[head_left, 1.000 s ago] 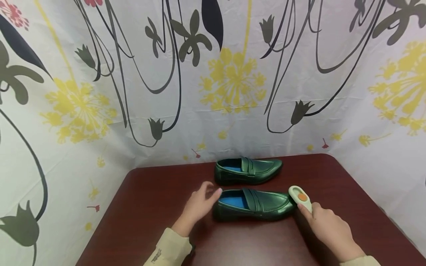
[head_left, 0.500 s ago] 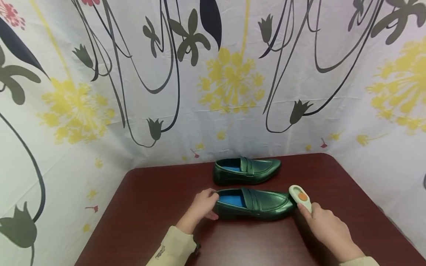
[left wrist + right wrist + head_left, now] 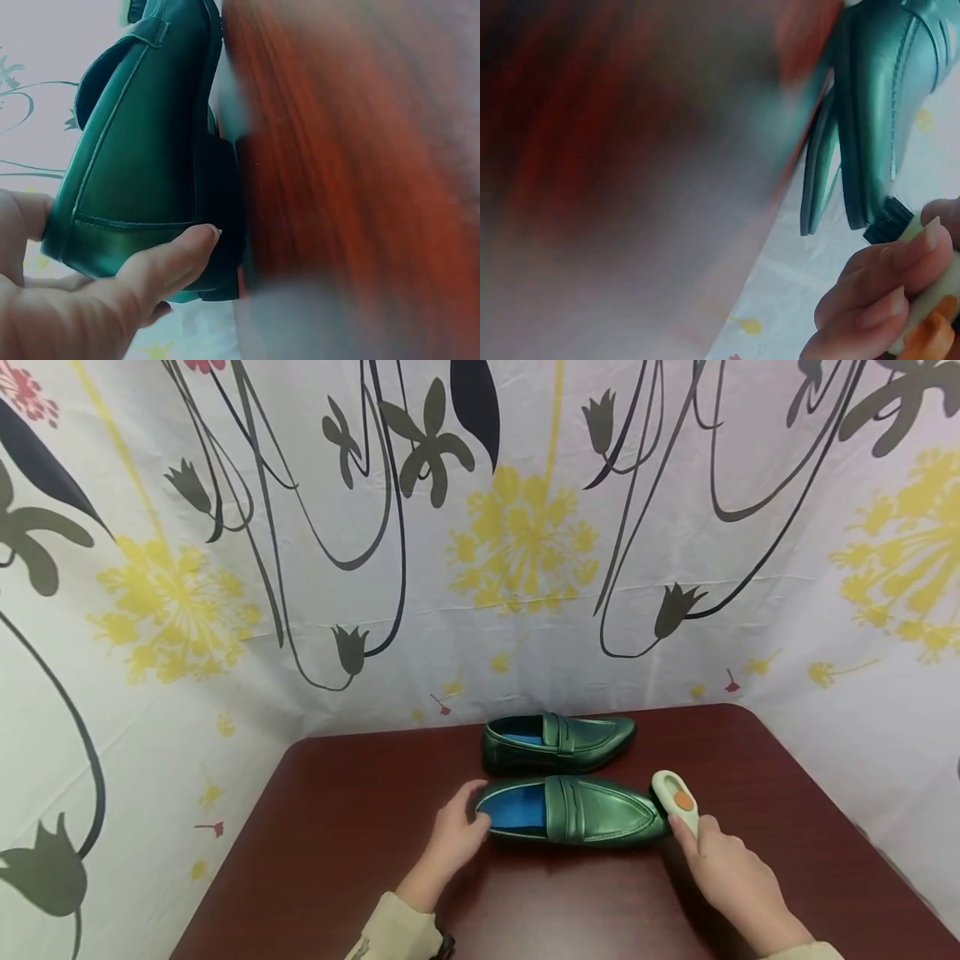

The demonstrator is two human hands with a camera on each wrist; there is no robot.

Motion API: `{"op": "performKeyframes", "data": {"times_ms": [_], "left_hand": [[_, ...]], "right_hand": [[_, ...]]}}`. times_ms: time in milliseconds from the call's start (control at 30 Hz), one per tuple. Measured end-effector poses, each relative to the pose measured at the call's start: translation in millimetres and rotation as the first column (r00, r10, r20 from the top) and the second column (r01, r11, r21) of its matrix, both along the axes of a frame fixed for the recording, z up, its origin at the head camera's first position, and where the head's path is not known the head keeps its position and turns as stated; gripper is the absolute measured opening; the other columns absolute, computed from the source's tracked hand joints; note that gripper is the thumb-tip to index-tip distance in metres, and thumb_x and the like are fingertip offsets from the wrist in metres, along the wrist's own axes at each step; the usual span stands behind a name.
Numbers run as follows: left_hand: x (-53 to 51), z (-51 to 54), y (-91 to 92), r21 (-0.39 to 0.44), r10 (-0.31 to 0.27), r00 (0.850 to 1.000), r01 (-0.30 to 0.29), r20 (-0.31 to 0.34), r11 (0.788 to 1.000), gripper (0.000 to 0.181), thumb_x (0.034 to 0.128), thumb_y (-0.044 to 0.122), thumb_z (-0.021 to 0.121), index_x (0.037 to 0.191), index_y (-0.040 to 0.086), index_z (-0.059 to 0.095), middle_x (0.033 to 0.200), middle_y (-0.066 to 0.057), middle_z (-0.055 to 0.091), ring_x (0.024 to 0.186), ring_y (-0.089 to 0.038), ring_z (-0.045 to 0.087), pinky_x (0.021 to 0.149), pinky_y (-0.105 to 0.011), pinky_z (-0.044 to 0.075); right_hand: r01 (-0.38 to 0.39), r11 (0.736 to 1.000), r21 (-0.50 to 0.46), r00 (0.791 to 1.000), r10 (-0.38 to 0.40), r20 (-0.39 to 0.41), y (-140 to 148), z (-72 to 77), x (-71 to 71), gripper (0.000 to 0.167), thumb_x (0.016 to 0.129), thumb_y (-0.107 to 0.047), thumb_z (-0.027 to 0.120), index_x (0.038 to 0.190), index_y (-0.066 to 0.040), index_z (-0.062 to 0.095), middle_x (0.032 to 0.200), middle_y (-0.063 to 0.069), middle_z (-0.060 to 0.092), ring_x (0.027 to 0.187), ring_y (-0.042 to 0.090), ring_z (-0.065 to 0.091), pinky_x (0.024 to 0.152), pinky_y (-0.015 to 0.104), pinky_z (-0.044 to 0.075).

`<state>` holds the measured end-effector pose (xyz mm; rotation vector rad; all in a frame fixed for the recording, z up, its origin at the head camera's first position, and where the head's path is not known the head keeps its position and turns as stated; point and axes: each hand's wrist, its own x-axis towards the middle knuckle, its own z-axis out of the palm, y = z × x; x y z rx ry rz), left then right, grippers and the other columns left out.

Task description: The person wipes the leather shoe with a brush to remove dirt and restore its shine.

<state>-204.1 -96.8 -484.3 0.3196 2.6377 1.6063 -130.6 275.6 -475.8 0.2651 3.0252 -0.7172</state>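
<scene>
A green loafer [image 3: 607,810] with a blue insole lies crosswise on the table, its toe to the right. My left hand [image 3: 452,831] grips it at the heel; in the left wrist view its fingers [image 3: 161,270] wrap the back of the shoe. With my right hand [image 3: 738,881] I hold a brush [image 3: 678,797] that has a pale handle and an orange button. Its dark bristles [image 3: 889,219] meet the toe tip in the right wrist view. Just behind lies the matching loafer [image 3: 592,747], parallel to the first, with no hand on it.
The dark red wooden table [image 3: 360,827] has rounded back corners. White cloth [image 3: 420,602] printed with flowers hangs behind it and along both sides.
My left hand has come to the heel and taken hold of it. The near loafer has tipped, showing more of its top and insole. The brush has stayed at the toe.
</scene>
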Motion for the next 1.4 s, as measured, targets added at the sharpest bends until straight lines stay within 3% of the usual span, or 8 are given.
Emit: {"op": "performKeyframes", "data": {"times_ms": [167, 267, 433, 600, 900, 1033, 1400], "left_hand": [[5.3, -5.5, -6.1, 0.034, -0.11, 0.993, 0.111, -0.054, 0.993, 0.053, 0.0962, 0.002, 0.059, 0.145, 0.017, 0.047, 0.146, -0.008, 0.052, 0.124, -0.026, 0.052, 0.104, -0.046, 0.05], [6.8, -9.4, -11.3, 0.034, -0.171, 0.984, 0.173, -0.041, 0.984, 0.067, 0.0963, 0.001, 0.062, 0.153, 0.026, 0.037, 0.157, -0.005, 0.04, 0.14, -0.028, 0.042, 0.114, -0.052, 0.04], [6.1, -12.8, -17.0, -0.039, -0.22, 0.975, 0.222, 0.036, 0.974, 0.09, 0.0965, 0.009, 0.067, 0.161, 0.041, 0.013, 0.17, -0.007, 0.015, 0.156, -0.034, 0.018, 0.12, -0.061, 0.025], [3.8, -12.3, -20.2, -0.086, -0.25, 0.965, 0.256, 0.08, 0.963, 0.091, 0.0976, 0.015, 0.067, 0.163, 0.035, 0.006, 0.17, -0.019, 0.003, 0.156, -0.042, 0.009, 0.119, -0.068, 0.019], [3.4, -16.9, -20.2, -0.068, -0.253, 0.963, 0.26, 0.093, 0.963, 0.09, 0.0978, 0.017, 0.067, 0.164, 0.03, 0.007, 0.17, -0.017, 0.003, 0.157, -0.039, 0.008, 0.121, -0.065, 0.018], [2.0, -18.3, -18.1, -0.105, -0.228, 0.97, 0.236, 0.083, 0.966, 0.093, 0.0983, 0.017, 0.066, 0.163, 0.032, 0.002, 0.171, -0.016, 0.002, 0.157, -0.038, 0.01, 0.121, -0.064, 0.019], [8.4, -15.8, -14.1, -0.167, -0.219, 0.972, 0.23, 0.08, 0.959, 0.087, 0.1006, 0.019, 0.063, 0.164, 0.02, 0.004, 0.169, -0.024, -0.002, 0.153, -0.045, 0.016, 0.117, -0.065, 0.026]], "right_hand": [[0.007, 1.0, -0.008, 1.0, -0.007, -0.023, -5.7, -3.4, 8.9, 0.07, 0.105, -0.062, 0.02, 0.099, 0.003, 0.044, 0.065, 0.013, 0.056, 0.056, 0.028, 0.057, 0.047, 0.042, 0.04], [0.0, 1.0, 0.005, 0.999, 0.001, -0.051, -10.8, -4.1, 12.4, 0.067, 0.106, -0.061, 0.022, 0.097, 0.002, 0.043, 0.064, 0.013, 0.054, 0.054, 0.027, 0.055, 0.046, 0.04, 0.038], [0.0, 1.0, 0.025, 0.997, 0.002, -0.076, -17.0, -3.3, 15.1, 0.062, 0.107, -0.058, 0.024, 0.095, 0.0, 0.042, 0.063, 0.012, 0.054, 0.052, 0.027, 0.054, 0.045, 0.039, 0.037], [-0.002, 0.999, 0.037, 0.992, 0.007, -0.122, -22.8, -2.5, 8.9, 0.06, 0.108, -0.055, 0.027, 0.094, 0.001, 0.042, 0.061, 0.015, 0.055, 0.05, 0.029, 0.055, 0.043, 0.04, 0.038], [-0.021, 0.999, 0.046, 0.992, 0.027, -0.124, -33.6, -1.8, -4.0, 0.062, 0.108, -0.054, 0.024, 0.093, 0.003, 0.041, 0.06, 0.015, 0.055, 0.049, 0.029, 0.056, 0.042, 0.041, 0.039], [-0.029, 0.998, 0.063, 0.988, 0.038, -0.15, -36.3, -0.3, -9.5, 0.061, 0.108, -0.053, 0.025, 0.091, 0.003, 0.041, 0.06, 0.015, 0.054, 0.048, 0.03, 0.055, 0.041, 0.042, 0.038], [-0.07, 0.995, 0.065, 0.988, 0.078, -0.131, -31.7, 3.2, -21.3, 0.064, 0.107, -0.057, 0.022, 0.091, 0.002, 0.042, 0.059, 0.011, 0.05, 0.047, 0.025, 0.051, 0.042, 0.039, 0.036]]}}
